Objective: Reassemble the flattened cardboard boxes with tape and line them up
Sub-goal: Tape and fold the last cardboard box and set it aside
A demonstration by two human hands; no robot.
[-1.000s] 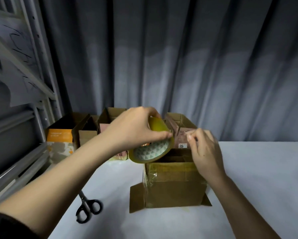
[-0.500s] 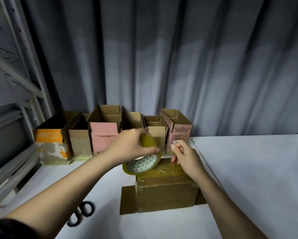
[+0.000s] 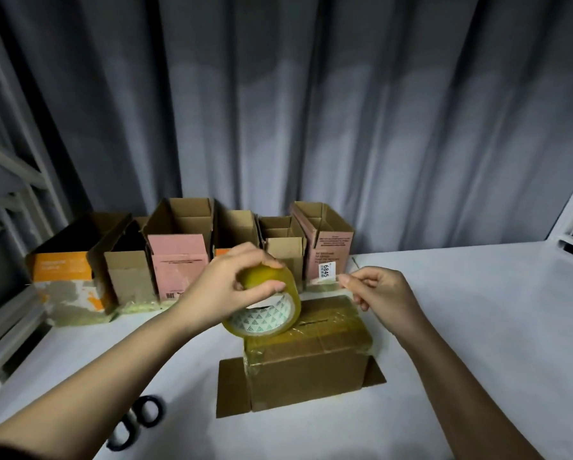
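The white table [image 3: 477, 327] carries everything. At its far edge, around 11 to 12 o'clock from the person, a row of open boxes [image 3: 179, 260] already stands side by side in front of the curtain [image 3: 311, 111]. Nearer, in the centre, sits the brown box [image 3: 308, 356] in work, with its taped face up and two flaps spread flat on the table at its left and right; its long axis runs from 9 to 3 o'clock.

The left hand [image 3: 225, 287] grips the tape roll [image 3: 265, 303] with curled fingers over its rim and holds it just above the box's left far corner. The right hand [image 3: 378, 293] is at 3 o'clock from the roll, above the box's right far corner, and its thumb and forefinger pinch something thin, which I judge to be the free end of the tape; the clear strip itself is hard to see. So the strip should lie along the long axis of the box, and both hands are equally near to it. The next move probably is to lower it onto the seam and press.

The scissors [image 3: 136, 423] lie at 7 o'clock, nearer to the left hand, for the cut.
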